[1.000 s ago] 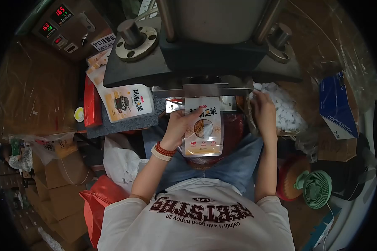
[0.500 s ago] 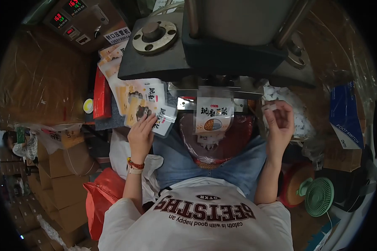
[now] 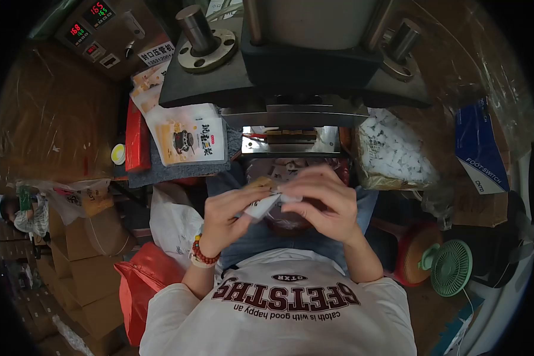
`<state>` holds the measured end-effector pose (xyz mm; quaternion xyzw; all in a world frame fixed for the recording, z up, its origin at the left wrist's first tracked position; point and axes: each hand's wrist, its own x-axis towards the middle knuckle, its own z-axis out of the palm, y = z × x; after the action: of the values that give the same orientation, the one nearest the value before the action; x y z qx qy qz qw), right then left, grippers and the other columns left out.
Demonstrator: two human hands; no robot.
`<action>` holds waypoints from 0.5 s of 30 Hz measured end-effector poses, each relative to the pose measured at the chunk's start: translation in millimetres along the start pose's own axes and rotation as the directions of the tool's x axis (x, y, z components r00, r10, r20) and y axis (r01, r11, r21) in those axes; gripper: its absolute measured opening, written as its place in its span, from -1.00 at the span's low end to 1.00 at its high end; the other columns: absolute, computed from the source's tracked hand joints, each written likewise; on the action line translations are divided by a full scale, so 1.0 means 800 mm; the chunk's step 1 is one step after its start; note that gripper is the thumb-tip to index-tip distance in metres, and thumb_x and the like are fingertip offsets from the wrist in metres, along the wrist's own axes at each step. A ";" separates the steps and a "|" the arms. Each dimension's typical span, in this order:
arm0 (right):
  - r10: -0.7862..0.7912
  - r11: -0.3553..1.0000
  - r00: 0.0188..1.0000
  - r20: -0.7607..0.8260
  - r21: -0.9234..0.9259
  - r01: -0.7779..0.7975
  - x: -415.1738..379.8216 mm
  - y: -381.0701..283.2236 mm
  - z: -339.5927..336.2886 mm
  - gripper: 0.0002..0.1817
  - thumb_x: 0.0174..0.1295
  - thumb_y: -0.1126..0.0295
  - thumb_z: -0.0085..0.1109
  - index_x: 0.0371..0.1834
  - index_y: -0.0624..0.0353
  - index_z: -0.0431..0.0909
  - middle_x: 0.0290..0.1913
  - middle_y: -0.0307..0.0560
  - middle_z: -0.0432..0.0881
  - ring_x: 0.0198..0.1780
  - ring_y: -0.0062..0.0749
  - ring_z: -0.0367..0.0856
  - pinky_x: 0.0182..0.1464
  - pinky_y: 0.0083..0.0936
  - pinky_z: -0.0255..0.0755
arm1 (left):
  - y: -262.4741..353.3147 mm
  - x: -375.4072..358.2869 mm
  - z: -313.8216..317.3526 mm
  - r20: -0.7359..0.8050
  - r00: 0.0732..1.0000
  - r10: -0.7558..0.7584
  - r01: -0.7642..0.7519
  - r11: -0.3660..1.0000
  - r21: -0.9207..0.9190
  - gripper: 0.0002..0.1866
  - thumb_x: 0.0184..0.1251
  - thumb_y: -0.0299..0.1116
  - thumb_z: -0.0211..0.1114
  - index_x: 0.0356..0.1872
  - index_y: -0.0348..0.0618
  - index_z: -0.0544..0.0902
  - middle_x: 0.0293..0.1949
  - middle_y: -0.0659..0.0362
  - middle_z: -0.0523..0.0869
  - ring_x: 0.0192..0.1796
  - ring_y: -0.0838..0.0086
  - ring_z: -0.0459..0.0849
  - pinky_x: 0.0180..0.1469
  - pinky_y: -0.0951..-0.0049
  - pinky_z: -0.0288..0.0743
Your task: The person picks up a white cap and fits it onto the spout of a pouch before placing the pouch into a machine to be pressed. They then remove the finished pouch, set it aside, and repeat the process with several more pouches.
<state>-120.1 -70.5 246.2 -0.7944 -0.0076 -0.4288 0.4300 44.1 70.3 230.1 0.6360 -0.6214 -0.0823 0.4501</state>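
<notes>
My left hand [image 3: 234, 213] pinches a white and yellow printed pouch [image 3: 261, 207] above my lap. My right hand [image 3: 326, 204] meets it at the pouch's upper edge, its fingers blurred around a small whitish piece [image 3: 289, 194] that looks like a plastic spout. Just beyond my hands is the metal sealing press [image 3: 296, 118], with a gap between its jaws. Behind my hands, a dark red, plastic-lined container [image 3: 261, 169] is partly covered. More printed pouches [image 3: 190, 136] lie stacked on a grey cloth to the left.
A bag of small white plastic pieces [image 3: 391, 145] sits right of the press. Farther right are a blue foot switch box [image 3: 483, 148] and a green fan [image 3: 451, 267]. A red box [image 3: 138, 136] stands beside the pouches, below a control box [image 3: 110, 35] with lit displays.
My left hand has taken a pouch from the stack to the middle, where my right hand joins it. The pouch at the jaws is gone from there. The press's guide posts now stick up higher.
</notes>
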 end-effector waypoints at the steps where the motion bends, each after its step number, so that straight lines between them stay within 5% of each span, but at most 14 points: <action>1: 0.141 0.986 0.989 -0.041 -0.084 -0.144 -0.001 0.003 -0.002 -0.59 -0.02 0.49 0.42 -0.04 0.24 0.61 -0.14 -0.08 0.69 -0.09 -0.19 0.61 -0.03 -0.38 0.49 | -0.008 -0.001 0.014 0.003 1.000 0.002 -0.002 1.000 -0.005 -0.70 -0.03 -0.63 0.26 -0.19 -0.25 0.72 -0.27 0.09 0.78 -0.26 0.37 0.78 -0.22 0.49 0.62; 2: 0.274 0.945 0.957 -0.093 -0.159 -0.286 -0.002 0.007 -0.003 -0.55 -0.01 0.46 0.43 0.01 0.23 0.59 -0.12 -0.07 0.68 -0.06 -0.18 0.59 0.00 -0.38 0.48 | -0.019 -0.003 0.030 0.153 0.948 -0.280 0.303 0.940 -0.155 -0.81 0.11 -0.55 0.30 -0.22 -0.30 0.72 -0.32 0.12 0.78 -0.32 0.49 0.74 -0.27 0.54 0.58; 3: 0.320 0.924 0.931 -0.178 -0.158 -0.347 -0.004 0.012 -0.006 -0.55 0.03 0.46 0.41 0.04 0.23 0.57 -0.13 -0.05 0.67 -0.03 -0.17 0.58 0.04 -0.40 0.45 | -0.029 -0.004 0.045 0.332 0.798 -0.503 0.588 0.771 -0.245 -0.86 0.26 -0.46 0.34 -0.25 -0.35 0.72 -0.36 0.15 0.78 -0.39 0.61 0.70 -0.32 0.58 0.55; 4: 0.310 0.914 0.913 -0.265 -0.180 -0.363 -0.008 0.015 -0.016 -0.58 0.06 0.48 0.38 0.03 0.24 0.57 -0.11 -0.03 0.66 -0.04 -0.18 0.58 0.04 -0.41 0.44 | -0.037 -0.002 0.061 0.331 0.800 -0.501 0.585 0.773 -0.245 -0.86 0.26 -0.46 0.34 -0.25 -0.35 0.72 -0.36 0.15 0.78 -0.39 0.61 0.70 -0.32 0.58 0.55; 6: 0.305 0.870 0.856 -0.418 -0.242 -0.429 -0.015 0.019 -0.050 -0.65 0.12 0.51 0.32 0.01 0.26 0.56 -0.10 0.00 0.64 -0.07 -0.21 0.59 0.01 -0.44 0.43 | -0.048 0.009 0.089 0.366 0.718 -0.592 0.668 0.441 -0.599 -0.78 0.34 -0.36 0.33 -0.27 -0.39 0.71 -0.39 0.19 0.76 -0.40 0.74 0.63 -0.38 0.65 0.50; 7: 0.311 0.831 0.816 -0.488 -0.277 -0.482 -0.015 0.018 -0.069 -0.68 0.16 0.50 0.29 0.00 0.27 0.56 -0.10 0.02 0.64 -0.09 -0.23 0.59 -0.02 -0.45 0.43 | -0.050 0.018 0.092 0.360 0.722 -0.591 0.637 0.363 -0.680 -0.79 0.34 -0.38 0.32 -0.26 -0.39 0.70 -0.33 0.14 0.76 -0.37 0.64 0.68 -0.34 0.62 0.55; 10: 0.371 0.497 0.793 -0.484 -0.618 -0.609 -0.006 0.025 -0.102 -0.75 0.22 0.39 0.23 -0.11 0.31 0.58 -0.22 0.06 0.63 -0.13 -0.11 0.58 -0.07 -0.34 0.45 | -0.061 0.043 0.095 0.380 0.695 -0.610 0.616 0.231 -0.753 -0.78 0.34 -0.37 0.32 -0.24 -0.40 0.70 -0.35 0.14 0.76 -0.38 0.63 0.69 -0.33 0.61 0.56; 11: 0.374 0.499 0.793 -0.481 -0.616 -0.609 -0.016 0.035 -0.104 -0.75 0.22 0.39 0.23 -0.11 0.31 0.58 -0.22 0.06 0.63 -0.13 -0.11 0.58 -0.07 -0.34 0.45 | -0.062 0.051 0.093 0.435 0.683 -0.587 0.605 0.120 -0.787 -0.77 0.34 -0.38 0.32 -0.19 -0.40 0.68 -0.30 0.11 0.76 -0.34 0.60 0.71 -0.29 0.60 0.58; 13: 0.680 0.128 0.628 -0.378 -0.783 -0.609 -0.041 0.064 -0.105 -0.79 0.22 0.42 0.19 -0.15 0.33 0.56 -0.23 0.07 0.61 -0.08 -0.01 0.55 -0.05 -0.24 0.43 | -0.067 0.050 0.099 0.429 0.685 -0.589 0.589 0.101 -0.802 -0.78 0.35 -0.39 0.31 -0.16 -0.40 0.67 -0.26 0.10 0.76 -0.29 0.58 0.72 -0.24 0.57 0.59; 15: 0.615 0.250 0.726 -0.308 -0.797 -0.550 -0.050 0.073 -0.112 -0.80 0.21 0.45 0.18 -0.16 0.33 0.56 -0.23 0.10 0.59 -0.08 0.01 0.54 -0.05 -0.22 0.43 | -0.070 0.049 0.100 0.429 0.683 -0.591 0.617 0.152 -0.772 -0.70 0.35 -0.38 0.31 -0.03 -0.41 0.61 -0.19 0.07 0.75 -0.23 0.56 0.71 -0.18 0.56 0.59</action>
<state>-183.6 -155.4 202.8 -0.8548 0.4822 -0.1577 0.1088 39.9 -11.1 163.7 0.4967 -0.1819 -0.5697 0.6290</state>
